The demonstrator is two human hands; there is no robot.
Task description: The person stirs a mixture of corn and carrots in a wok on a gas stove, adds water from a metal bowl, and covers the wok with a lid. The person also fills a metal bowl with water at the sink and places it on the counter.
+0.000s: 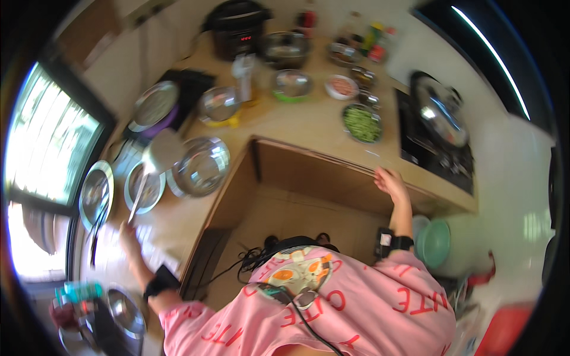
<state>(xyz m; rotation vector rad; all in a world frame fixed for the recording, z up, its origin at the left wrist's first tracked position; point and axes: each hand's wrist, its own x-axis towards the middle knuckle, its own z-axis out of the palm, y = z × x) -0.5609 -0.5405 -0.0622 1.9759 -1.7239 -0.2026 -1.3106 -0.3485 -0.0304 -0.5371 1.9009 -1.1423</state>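
My left hand [128,233] is closed on the thin handle of a ladle [164,150], its round bowl raised over the left counter. Below the ladle's bowl stand a white-rimmed bowl [144,189] and a large metal bowl [201,167]. Beside my hand, a second rimmed bowl [96,196] holds dark, thin utensils, perhaps chopsticks. My right hand [388,180] is at the front edge of the far counter, fingers curled, with no object visible in it; blur hides whether it touches the edge. Nearest to it are a dish of cut green vegetable [362,123] and the gas stove [429,147].
A lidded wok [438,111] sits on the stove. An electric pressure cooker [236,29], metal bowls, a bowl of minced meat [342,86] and bottles stand at the back. A pan [156,104] rests at the left. The counter edge [311,153] bends around me; cables hang near my waist.
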